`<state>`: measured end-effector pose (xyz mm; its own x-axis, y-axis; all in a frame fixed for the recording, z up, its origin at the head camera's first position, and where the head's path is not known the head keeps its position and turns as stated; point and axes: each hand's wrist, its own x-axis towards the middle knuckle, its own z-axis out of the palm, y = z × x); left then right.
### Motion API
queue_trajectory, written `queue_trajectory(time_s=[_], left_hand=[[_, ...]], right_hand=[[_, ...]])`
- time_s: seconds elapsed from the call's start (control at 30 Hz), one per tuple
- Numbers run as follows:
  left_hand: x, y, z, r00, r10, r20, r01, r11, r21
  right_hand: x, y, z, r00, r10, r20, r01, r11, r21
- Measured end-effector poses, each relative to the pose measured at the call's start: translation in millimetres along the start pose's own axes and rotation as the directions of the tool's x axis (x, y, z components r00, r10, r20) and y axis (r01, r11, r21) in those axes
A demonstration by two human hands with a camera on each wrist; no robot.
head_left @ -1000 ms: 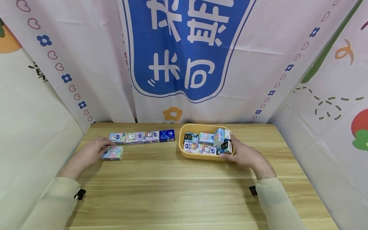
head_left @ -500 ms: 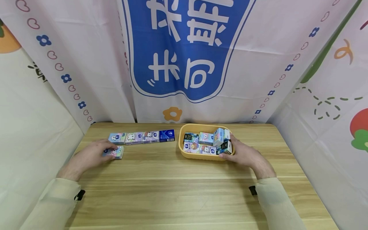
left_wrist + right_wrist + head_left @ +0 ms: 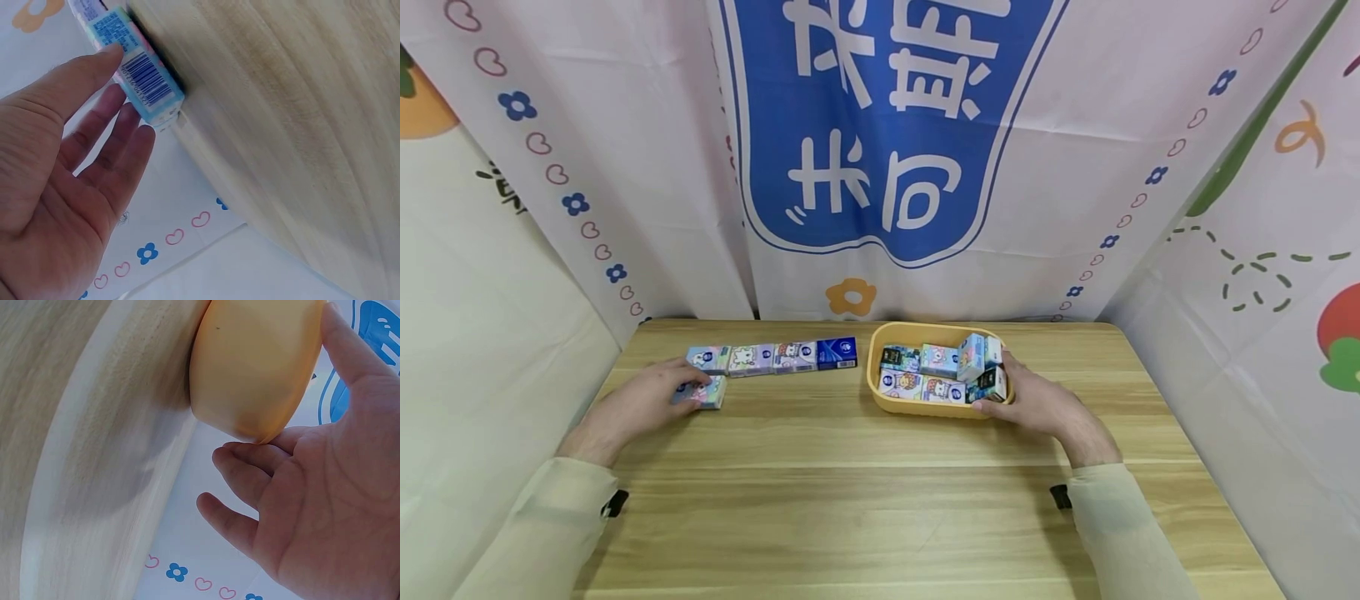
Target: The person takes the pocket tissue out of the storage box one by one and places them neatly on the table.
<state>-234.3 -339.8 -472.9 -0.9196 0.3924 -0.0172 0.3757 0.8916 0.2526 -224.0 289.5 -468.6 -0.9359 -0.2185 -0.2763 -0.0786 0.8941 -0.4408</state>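
Observation:
In the head view my left hand (image 3: 636,408) pinches a small pastel tissue pack (image 3: 711,392) between thumb and fingers on the left of the table. In the left wrist view the thumb lies on the barcode side of the tissue pack (image 3: 149,78), with fingertips behind it. Just beyond it runs a row of packs, from a light blue one (image 3: 704,359) to a dark blue one (image 3: 837,353). My right hand (image 3: 1045,404) holds the right end of a yellow basket (image 3: 917,407), thumb at the front rim. The right wrist view shows fingertips against the basket's wall (image 3: 256,369).
Inside the basket lie several packs, among them an upright light blue one (image 3: 970,357) and a black-topped one (image 3: 991,384) at the right end. A printed cloth (image 3: 865,233) hangs behind the wooden table (image 3: 850,500), and cloth walls stand at both sides.
My left hand has closed further over the tissue pack, and the pack has shifted slightly back, closer to the row. My right hand and the basket have stayed in place.

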Motion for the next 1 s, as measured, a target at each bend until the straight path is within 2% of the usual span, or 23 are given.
queue_trajectory(time_s=[0.17, 0.6, 0.8, 1.0], left_hand=[[4.1, 14.0, -1.7, 0.999, 0.032, -0.026, -0.032, 0.999, 0.001], [29.2, 73.1, -1.0, 0.989, 0.136, -0.058, -0.136, 0.991, -0.009], [43.3, 95.7, 4.9, 0.986, 0.159, -0.056, -0.162, 0.986, -0.044], [54.2, 118.9, 9.4, 0.990, 0.133, -0.050, -0.136, 0.988, -0.070]], right_hand=[[0.3, -0.6, 0.5, 1.000, 0.000, 0.001, 0.000, 1.000, 0.003], [-0.9, -0.9, 0.3, 1.000, 0.000, -0.001, 0.000, 1.000, 0.010], [-1.9, -1.9, -0.2, 1.000, 0.009, 0.001, -0.009, 1.000, 0.008], [-2.3, -1.8, -0.7, 1.000, 0.017, -0.003, -0.017, 1.000, 0.002]])
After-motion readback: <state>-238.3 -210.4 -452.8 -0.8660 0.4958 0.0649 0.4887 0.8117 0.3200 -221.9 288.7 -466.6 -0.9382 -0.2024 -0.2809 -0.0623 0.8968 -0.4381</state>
